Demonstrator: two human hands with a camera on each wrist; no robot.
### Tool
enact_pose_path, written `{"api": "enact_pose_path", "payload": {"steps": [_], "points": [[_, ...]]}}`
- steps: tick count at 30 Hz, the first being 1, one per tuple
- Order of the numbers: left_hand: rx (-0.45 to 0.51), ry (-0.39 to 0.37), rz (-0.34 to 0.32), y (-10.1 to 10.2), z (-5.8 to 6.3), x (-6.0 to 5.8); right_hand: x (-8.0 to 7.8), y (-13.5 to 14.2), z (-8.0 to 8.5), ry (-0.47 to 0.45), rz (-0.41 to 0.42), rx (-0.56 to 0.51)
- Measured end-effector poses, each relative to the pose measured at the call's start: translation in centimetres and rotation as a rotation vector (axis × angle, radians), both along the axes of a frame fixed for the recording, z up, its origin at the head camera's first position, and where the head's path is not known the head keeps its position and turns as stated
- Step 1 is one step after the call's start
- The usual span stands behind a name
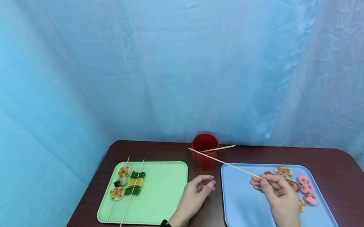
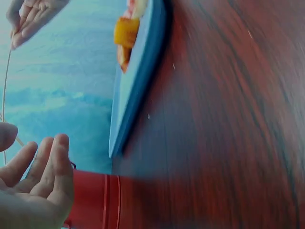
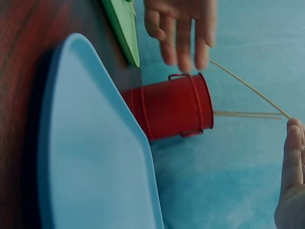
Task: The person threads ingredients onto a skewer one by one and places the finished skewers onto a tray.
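My right hand [image 1: 280, 201] pinches one end of a thin wooden skewer [image 1: 226, 164] between thumb and fingers, above the blue tray [image 1: 240, 219]. The skewer slants up and left, its far tip in front of the red bucket [image 1: 206, 142]. Between the trays hovers my left hand [image 1: 195, 194], fingers loosely bent and nothing in them; in the left wrist view the left hand [image 2: 38, 186] appears in front of the bucket. More wooden sticks [image 3: 248, 114] poke out of the bucket in the right wrist view.
A green tray [image 1: 159, 200] at left bears two loaded skewers: one with browned round slices [image 1: 117, 193], one with green and yellow pieces [image 1: 135, 182]. On the blue tray's right side lie pink pieces [image 1: 306, 188] and round slices [image 1: 284, 172]. A blue curtain [image 1: 187, 62] hangs behind the table.
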State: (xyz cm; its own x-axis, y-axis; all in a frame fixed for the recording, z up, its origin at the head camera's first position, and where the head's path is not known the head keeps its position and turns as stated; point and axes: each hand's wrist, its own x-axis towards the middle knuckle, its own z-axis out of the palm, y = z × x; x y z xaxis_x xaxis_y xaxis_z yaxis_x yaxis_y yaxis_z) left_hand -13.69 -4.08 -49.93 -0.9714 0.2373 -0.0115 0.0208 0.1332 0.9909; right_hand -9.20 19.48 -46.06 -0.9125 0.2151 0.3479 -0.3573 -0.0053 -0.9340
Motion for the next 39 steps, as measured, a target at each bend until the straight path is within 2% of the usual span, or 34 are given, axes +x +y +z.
{"api": "enact_pose_path", "payload": {"steps": [5,11,14,16,21,25,29,34,39], "points": [[0.218,-0.128,-0.079,0.6,0.4,0.1,-0.1,-1.2,-0.5,0.014,0.052,-0.006],[0.542,-0.256,-0.157,0.7,1.1,-0.1,0.1,-2.5,-1.1,-0.059,0.069,0.096],[0.663,-0.299,-0.153,0.6,1.2,-0.1,0.2,-3.0,-1.5,-0.088,0.073,0.137],[0.702,-0.319,-0.118,0.6,1.1,-0.1,0.3,-3.3,-1.8,-0.116,0.061,0.161],[0.721,-0.356,0.024,0.7,0.9,-0.1,0.6,-4.1,-2.6,-0.159,0.047,0.189],[0.715,-0.364,0.094,0.5,0.8,-0.1,0.7,-4.5,-3.1,-0.111,0.044,0.246],[0.715,-0.344,0.120,0.1,0.7,-0.2,0.5,-4.6,-3.2,-0.066,0.028,0.342],[0.692,-0.323,0.132,-0.7,0.4,-0.4,0.5,-4.2,-2.8,-0.127,-0.021,0.414],[0.632,-0.288,0.148,-1.6,0.2,-0.6,0.4,-2.5,-2.2,-0.180,-0.042,0.493]]}}
